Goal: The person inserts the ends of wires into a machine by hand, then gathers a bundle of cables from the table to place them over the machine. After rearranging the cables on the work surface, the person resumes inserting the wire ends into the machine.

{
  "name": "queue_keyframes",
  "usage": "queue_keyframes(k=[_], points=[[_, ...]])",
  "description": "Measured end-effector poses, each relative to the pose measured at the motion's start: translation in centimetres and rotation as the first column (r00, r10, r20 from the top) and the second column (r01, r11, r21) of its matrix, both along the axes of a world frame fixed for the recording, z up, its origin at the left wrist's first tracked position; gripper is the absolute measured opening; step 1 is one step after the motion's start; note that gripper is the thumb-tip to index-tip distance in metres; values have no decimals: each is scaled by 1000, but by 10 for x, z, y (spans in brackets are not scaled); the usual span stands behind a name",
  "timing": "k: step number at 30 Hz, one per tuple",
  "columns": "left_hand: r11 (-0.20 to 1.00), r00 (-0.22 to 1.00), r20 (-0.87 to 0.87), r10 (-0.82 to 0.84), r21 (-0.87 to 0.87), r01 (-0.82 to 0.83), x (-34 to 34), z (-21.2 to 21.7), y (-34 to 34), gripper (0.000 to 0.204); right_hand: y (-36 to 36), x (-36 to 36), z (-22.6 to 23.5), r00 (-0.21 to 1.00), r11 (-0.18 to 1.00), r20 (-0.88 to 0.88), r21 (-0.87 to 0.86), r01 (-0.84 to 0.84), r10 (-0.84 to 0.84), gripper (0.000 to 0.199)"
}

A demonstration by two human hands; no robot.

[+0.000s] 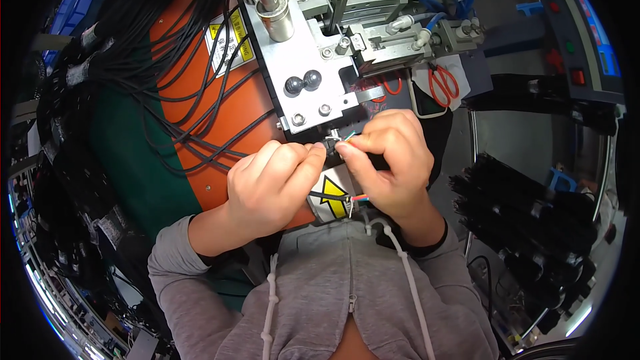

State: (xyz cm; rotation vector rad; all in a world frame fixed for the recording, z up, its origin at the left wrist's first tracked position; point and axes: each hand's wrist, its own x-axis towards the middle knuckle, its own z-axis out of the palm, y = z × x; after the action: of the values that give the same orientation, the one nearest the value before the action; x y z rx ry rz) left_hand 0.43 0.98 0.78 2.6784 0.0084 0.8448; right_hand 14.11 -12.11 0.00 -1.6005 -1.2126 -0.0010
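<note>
My left hand is closed, thumb and forefinger pinched at the front edge of a metal fixture; what lies between those fingertips is hidden. Opposite it, my right hand pinches thin coloured wires, with white and green ends showing above the fingertips. The two sets of fingertips almost meet. Below them a black cable comes out from under my left hand. Its stripped end shows red, blue and white wires reaching my right palm. Behind this cable is a white label with a yellow arrow.
Many black cables spread over the orange and green surface at left. Pneumatic cylinders with blue hoses stand behind the fixture. Orange-handled scissors lie to the right. Bundled black cables hang at far right, below a control panel.
</note>
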Motion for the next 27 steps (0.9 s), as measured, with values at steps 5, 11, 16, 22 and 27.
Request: queue_keyframes(k=[5,11,16,22,27], points=[[995,1000,11,6,99,-7,1,-2,-1,27,-13,14,-5,633,946,-745,-10,-324,209,10],[983,991,-129,-35,176,58,0,-4,-6,36,-13,14,-21,705,968,-699,-77,-238,117,10],[991,963,-265,45,133,-10,0,-2,-14,42,-2,8,-26,972,974,-234,-221,-48,-5,8],[970,932,-336,137,238,-56,-3,0,-19,42,0,4,-28,1000,982,-25,-190,-2,-3,9],[971,965,-245,97,238,-38,0,-6,-14,38,3,2,-43,995,991,-86,-132,33,-45,9]])
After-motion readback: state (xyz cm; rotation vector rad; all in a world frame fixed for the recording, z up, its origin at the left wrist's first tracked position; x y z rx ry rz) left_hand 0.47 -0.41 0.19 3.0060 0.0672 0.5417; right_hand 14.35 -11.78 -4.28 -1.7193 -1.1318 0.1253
